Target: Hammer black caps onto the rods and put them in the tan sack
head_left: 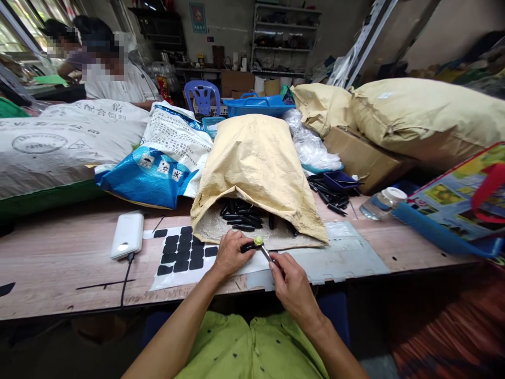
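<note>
My left hand [230, 253] is closed on a small black elongated piece [246, 246] in front of the mouth of a tan woven sack [252, 152]. My right hand [291, 275] is wrapped round a slim tool with a metal shaft [266, 253], whose exact kind I cannot make out. The shaft points at the black piece, and a small round yellow-green thing [258, 240] shows where the two meet. Inside the sack's opening lie several similar black pieces [244, 216]. Left of my left hand is a white sheet with black rounded squares [182, 251].
A white power bank [128, 235] with a cable lies at left. Blue-white bag [158, 152], dark blue tray [341, 181] among black pieces, glass jar [383, 203] and cardboard box [363, 158] stand around the sack. A person in a white shirt [114, 87] sits at far left.
</note>
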{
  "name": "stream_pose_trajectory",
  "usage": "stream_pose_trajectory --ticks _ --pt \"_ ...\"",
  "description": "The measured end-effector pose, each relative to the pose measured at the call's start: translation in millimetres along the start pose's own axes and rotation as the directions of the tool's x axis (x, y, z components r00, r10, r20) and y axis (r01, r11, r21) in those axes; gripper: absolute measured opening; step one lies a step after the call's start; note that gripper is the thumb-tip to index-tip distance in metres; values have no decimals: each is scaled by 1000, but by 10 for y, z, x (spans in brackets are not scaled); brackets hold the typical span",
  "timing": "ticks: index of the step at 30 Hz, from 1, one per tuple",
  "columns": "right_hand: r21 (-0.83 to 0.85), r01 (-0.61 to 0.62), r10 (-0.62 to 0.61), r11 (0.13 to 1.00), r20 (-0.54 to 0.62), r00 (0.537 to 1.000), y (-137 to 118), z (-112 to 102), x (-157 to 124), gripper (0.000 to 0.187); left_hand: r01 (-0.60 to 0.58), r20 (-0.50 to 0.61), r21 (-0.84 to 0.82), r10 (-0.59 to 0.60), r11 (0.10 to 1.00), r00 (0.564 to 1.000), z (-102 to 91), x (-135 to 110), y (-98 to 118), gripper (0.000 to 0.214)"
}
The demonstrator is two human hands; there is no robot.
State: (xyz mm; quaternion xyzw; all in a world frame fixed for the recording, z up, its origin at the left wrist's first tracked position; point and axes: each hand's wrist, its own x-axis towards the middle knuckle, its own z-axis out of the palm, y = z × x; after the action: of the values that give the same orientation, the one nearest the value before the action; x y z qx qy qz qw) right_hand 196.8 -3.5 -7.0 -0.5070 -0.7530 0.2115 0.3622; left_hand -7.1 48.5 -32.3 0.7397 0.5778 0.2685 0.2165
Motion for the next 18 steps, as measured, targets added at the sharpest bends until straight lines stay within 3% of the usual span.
stream_pose_trajectory --ticks 4,7,10,14,18 --pt "-179 -28 12 983 -89 996 137 -121 55 23 2 -1 -1 -2 1000 1000 -3 3 -16 23" --pt "-438 -71 28 896 -104 994 277 -168 81 22 -14 34 -49 15 999 999 -19 -2 -56 25" --pt "-584 -63 19 809 -82 996 370 -166 90 19 -19 61 -85 25 996 998 -40 -10 -86 27" --pt "-562 -27 -17 827 -73 997 314 -143 132 21 -24 87 -76 31 997 996 -67 -20 -77 30" --pt "-357 76 -77 931 10 997 131 -84 247 31 -45 109 -70 52 997 993 -83 -30 -59 32"
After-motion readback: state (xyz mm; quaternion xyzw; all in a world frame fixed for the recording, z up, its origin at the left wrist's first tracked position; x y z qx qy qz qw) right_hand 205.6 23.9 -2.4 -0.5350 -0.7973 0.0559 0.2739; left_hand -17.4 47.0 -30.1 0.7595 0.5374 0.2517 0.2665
